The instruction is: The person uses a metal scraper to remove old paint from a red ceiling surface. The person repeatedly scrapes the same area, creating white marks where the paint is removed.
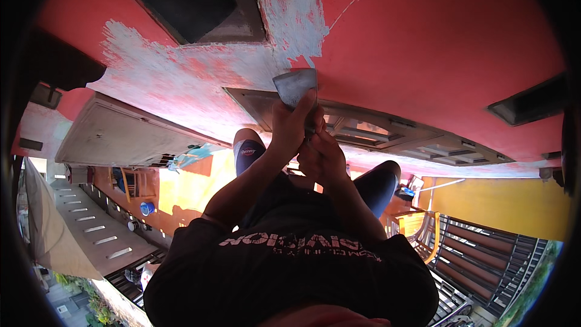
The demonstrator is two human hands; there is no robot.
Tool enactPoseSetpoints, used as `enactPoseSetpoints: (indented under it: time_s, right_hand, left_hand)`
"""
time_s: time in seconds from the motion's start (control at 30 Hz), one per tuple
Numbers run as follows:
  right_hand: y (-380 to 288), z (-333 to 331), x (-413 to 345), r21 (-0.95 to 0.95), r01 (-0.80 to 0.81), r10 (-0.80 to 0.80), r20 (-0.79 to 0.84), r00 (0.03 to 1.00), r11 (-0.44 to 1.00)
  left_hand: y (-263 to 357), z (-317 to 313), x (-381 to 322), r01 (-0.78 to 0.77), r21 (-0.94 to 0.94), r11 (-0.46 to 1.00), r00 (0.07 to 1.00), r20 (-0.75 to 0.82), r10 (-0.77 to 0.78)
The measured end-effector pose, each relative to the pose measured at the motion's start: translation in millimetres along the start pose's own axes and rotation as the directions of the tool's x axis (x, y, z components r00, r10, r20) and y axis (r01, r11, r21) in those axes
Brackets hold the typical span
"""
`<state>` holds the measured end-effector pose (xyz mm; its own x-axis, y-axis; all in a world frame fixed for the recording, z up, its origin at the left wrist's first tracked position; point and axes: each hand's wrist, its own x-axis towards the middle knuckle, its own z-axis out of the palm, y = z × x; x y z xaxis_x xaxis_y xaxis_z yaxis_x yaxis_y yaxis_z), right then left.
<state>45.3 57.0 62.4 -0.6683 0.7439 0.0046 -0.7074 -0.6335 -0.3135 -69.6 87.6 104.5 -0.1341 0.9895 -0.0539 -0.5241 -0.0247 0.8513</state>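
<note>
A broad metal scraper (296,86) points up the wall, its blade near the edge of a patch of pale, scraped surface (299,18) on the red painted wall (408,32). My left hand (292,122) is shut around the scraper just below the blade, with the thumb laid along the metal. Lower down, my right hand (321,156) is closed around the handle, which the fingers mostly hide. Whether the blade's edge touches the wall cannot be told. More pale scraping (181,66) with red streaks spreads to the left.
Behind my hands runs a brown framed window or door with panes (390,131). A dark opening (195,0) sits above left, an open panel (136,138) below it. Farther down are a blue bucket (147,208), a wooden chair (422,231) and a dark metal railing (485,259).
</note>
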Motion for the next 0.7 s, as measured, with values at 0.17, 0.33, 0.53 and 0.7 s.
enactPoseSetpoints:
  time_s: [0.17,0.33,0.53,0.7]
  right_hand:
    - [5,-12,1,0.071,0.056,-0.063,0.101,0.993,0.996]
    - [-5,-23,6,-0.061,0.013,-0.004,0.143,0.990,0.998]
    - [-6,-5,2,-0.008,0.015,-0.014,0.104,0.995,1.000]
    - [-7,-6,0,0.027,-0.037,0.034,0.124,0.992,0.999]
  left_hand:
    - [-5,-1,0,0.031,-0.004,1.000,1.000,0.005,-0.031]
    - [-5,1,6,-0.019,0.031,0.999,1.000,-0.013,0.020]
    - [1,5,2,0.021,0.021,1.000,1.000,-0.008,-0.021]
    - [-1,8,0,0.014,0.005,1.000,0.999,-0.039,-0.014]
